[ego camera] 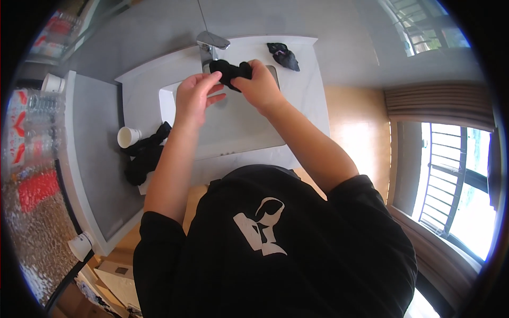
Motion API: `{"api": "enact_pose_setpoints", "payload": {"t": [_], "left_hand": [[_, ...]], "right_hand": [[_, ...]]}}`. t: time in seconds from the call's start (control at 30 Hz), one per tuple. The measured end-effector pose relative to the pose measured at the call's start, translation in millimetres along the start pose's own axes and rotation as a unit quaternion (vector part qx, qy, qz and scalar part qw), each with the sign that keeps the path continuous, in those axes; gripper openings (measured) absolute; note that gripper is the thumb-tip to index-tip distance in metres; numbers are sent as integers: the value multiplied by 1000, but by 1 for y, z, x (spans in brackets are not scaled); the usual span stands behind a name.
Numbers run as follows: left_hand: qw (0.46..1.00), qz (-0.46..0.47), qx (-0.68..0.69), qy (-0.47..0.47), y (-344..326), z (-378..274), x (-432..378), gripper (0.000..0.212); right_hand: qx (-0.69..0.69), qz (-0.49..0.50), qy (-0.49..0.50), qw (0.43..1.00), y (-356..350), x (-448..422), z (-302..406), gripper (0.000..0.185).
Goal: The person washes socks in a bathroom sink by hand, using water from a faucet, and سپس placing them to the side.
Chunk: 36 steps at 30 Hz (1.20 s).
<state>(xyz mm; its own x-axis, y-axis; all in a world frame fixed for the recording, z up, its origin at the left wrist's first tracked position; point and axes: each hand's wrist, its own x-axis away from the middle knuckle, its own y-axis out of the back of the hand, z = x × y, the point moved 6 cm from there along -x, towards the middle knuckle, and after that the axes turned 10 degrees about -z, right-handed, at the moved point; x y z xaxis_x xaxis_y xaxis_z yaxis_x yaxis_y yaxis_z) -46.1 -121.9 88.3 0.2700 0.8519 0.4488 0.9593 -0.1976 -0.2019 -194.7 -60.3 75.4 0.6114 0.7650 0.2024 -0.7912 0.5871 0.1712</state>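
Observation:
A bunched black cloth (pixel 230 73) is held up over the far side of the sink basin (pixel 238 127), just below the faucet (pixel 212 41). My right hand (pixel 260 87) grips its right end, with the thumb on the near side. At the left end, my left hand (pixel 193 95) pinches the cloth at its fingertips, and its other fingers are spread below. Part of the cloth is hidden by my fingers. No water stream can be made out under the spout.
A dark crumpled cloth (pixel 284 57) lies at the counter's (pixel 308 91) back right. On the left are black cloths (pixel 145 161) and a tipped paper cup (pixel 129 137). Beyond a grey side panel (pixel 99 139) stand plastic-wrapped bottles (pixel 37 123). A barred window (pixel 445 171) is at right.

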Motion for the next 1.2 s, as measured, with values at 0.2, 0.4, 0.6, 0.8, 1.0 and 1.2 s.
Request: {"api": "enact_pose_setpoints", "payload": {"t": [0.2, 0.4, 0.6, 0.8, 1.0, 1.2], "left_hand": [[994, -70, 82, 16, 8, 21, -5, 16], [994, 9, 61, 89, 16, 43, -23, 19], [957, -9, 231, 175, -4, 40, 4, 17], [961, 79, 206, 166, -6, 39, 27, 8], [995, 91, 29, -2, -7, 31, 27, 15], [997, 43, 23, -58, -9, 27, 39, 22]], "right_hand": [[-127, 21, -61, 990, -1, 8, -9, 37], [-408, 122, -213, 879, -9, 23, -12, 21], [-483, 251, -248, 801, 3, 45, 1, 17], [-501, 244, -221, 800, 4, 43, -17, 18], [-273, 191, -103, 937, 6, 45, 1, 32], [-229, 174, -84, 954, 7, 53, 7, 41]]}}
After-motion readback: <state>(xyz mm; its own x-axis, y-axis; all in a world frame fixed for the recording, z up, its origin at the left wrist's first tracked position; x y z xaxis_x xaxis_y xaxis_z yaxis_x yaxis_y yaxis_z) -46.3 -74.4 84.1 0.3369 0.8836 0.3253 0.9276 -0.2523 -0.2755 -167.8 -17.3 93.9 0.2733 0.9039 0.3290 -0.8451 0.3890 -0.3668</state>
